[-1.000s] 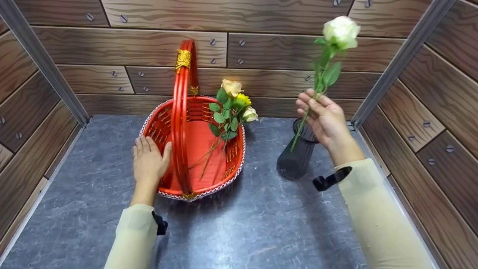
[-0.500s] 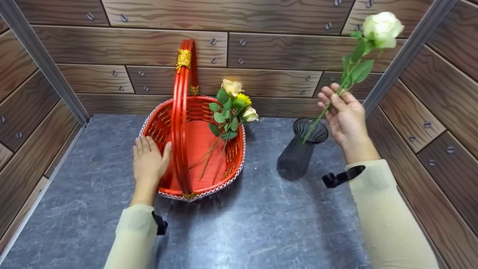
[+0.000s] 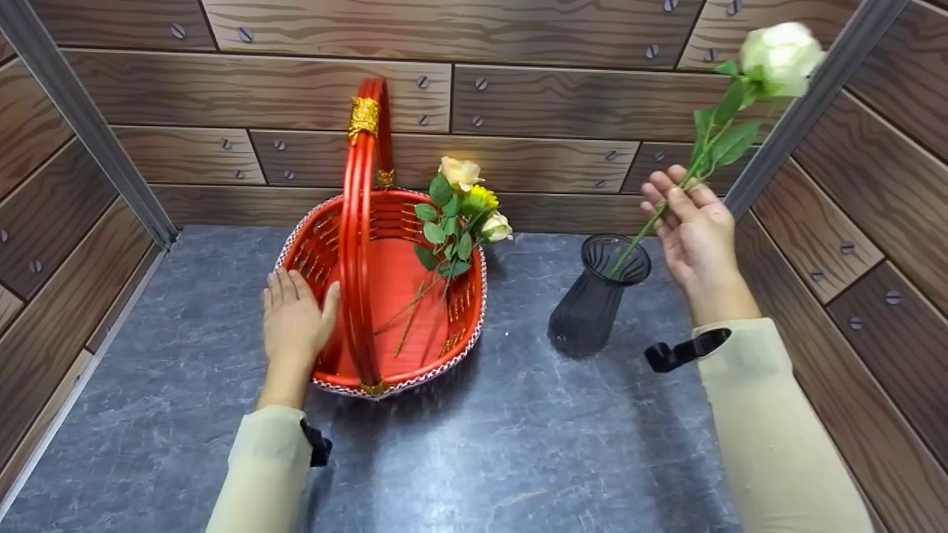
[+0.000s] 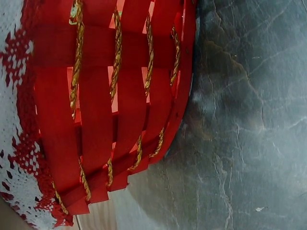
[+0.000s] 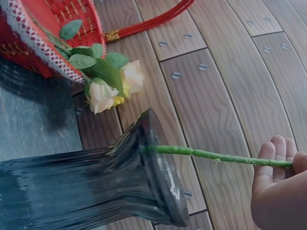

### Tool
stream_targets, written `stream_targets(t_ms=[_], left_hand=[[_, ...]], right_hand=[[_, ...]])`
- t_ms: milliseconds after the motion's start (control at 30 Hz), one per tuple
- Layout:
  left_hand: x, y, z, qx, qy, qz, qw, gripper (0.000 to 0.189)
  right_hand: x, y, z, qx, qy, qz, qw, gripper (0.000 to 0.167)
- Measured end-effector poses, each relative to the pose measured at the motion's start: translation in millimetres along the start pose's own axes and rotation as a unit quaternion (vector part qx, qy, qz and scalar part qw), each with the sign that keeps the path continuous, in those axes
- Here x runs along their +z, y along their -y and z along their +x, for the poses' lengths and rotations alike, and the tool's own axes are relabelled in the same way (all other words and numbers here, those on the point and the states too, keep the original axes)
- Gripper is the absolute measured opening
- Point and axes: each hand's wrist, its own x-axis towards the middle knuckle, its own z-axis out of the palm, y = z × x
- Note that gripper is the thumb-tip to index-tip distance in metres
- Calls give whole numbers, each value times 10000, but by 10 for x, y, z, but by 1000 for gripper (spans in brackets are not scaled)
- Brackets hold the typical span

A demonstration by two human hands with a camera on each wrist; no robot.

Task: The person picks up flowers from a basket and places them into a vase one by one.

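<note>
Over on the right, the right hand (image 3: 696, 233) is pinching the green stem (image 3: 638, 240) of a white rose (image 3: 781, 59) between thumb and fingers, the other fingers lying fairly straight behind. The bloom is leaning up and away to the right, high above the hand, while the bare lower end of the stem is lining up with the mouth of a dark, ribbed glass vase (image 3: 585, 314); how far it is reaching inside, I cannot tell. The vase is standing upright on the grey tabletop (image 3: 459, 459). Across on the left, the left hand (image 3: 295, 318) is resting at the left rim of a red woven basket (image 3: 468, 311), fingers straight and lying close together, thumb sticking out apart towards the tall handle (image 3: 357, 222). And inside that basket, three more flowers are leaning over the far right rim: a peach rose (image 3: 461, 173), a yellow flower (image 3: 481, 198) and a cream rose (image 3: 496, 226), their stems crossing down onto the red floor. Behind it all, a wood-patterned wall (image 3: 541, 104) is closing off the back.
</note>
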Motion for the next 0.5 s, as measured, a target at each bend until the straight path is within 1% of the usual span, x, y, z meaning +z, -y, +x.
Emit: stream_targets(t_ms=[333,500], left_hand=[[-8,-1,1,-6,71,6,10000,86],[3,15,8,-8,75,-15,10000,86]], right_hand=[[3,-62,17,180,144,-379,9990,28],[18,-93,9,200,209,-656,9974,26]])
